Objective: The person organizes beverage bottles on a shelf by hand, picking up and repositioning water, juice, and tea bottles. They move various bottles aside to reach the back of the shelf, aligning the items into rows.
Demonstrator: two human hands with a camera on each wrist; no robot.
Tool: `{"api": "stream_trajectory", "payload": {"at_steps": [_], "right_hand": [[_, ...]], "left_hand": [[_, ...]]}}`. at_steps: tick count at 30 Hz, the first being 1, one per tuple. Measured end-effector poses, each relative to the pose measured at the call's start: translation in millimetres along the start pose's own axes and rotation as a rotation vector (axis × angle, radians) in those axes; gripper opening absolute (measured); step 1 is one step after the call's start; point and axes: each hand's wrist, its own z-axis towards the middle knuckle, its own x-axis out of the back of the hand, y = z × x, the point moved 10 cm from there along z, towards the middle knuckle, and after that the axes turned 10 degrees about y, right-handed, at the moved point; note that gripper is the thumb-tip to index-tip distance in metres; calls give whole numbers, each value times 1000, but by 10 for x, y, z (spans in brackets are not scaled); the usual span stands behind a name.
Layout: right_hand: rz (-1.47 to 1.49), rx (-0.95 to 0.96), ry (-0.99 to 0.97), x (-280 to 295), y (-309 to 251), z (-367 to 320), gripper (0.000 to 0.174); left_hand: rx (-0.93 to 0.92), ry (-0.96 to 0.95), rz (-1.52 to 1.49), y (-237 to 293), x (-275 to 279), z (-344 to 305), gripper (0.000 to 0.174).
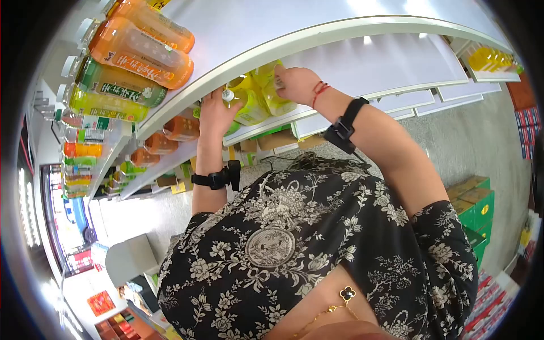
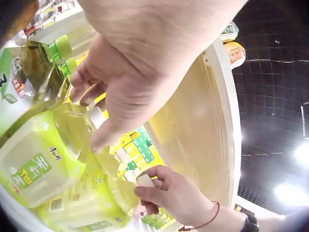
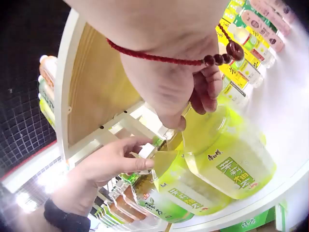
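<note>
We pinch white caps (image 3: 146,152) with left hand (image 1: 216,118) and right hand (image 1: 299,85); two yellow-green bottles (image 3: 229,162) stand upright, side by side, below our fingers.

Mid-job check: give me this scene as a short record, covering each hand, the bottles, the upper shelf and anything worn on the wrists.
left hand: pinches the white cap of the left bottle
right hand: pinches the white cap of the right bottle
bottle colour: yellow-green, both
bottle place: side by side on a white shelf
upper shelf: orange bottles, among others
wrists: black straps; red bracelet on the right
</note>
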Motion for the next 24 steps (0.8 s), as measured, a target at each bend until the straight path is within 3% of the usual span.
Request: {"api": "stream_trajectory", "payload": {"at_steps": [2, 7, 9, 14, 16, 18, 20, 24], "right_hand": [[54, -89, 45, 202, 295, -196, 36], [136, -178, 175, 789, 983, -678, 35], [87, -178, 234, 1093, 1223, -858, 35], [6, -291, 321, 1699, 2013, -1267, 34], [-18, -366, 364, 1956, 2317, -1418, 36], [-24, -401, 381, 2154, 2561, -1506, 34], [-46, -443, 407, 2397, 2830, -1594, 33], [-101, -479, 413, 2771, 3304, -1678, 35]], "left_hand": [[-42, 97, 54, 157, 38, -53, 55], [-17, 119, 19, 609, -176, 58, 52], [124, 53, -39, 512, -483, 213, 59], [66, 86, 92, 442, -849, 676, 66], [314, -96, 108, 297, -960, 753, 61], [238, -83, -136, 330, -1024, 893, 56], [143, 3, -248, -215, -1432, 974, 53], [229, -37, -80, -549, -1598, 941, 48]]}}
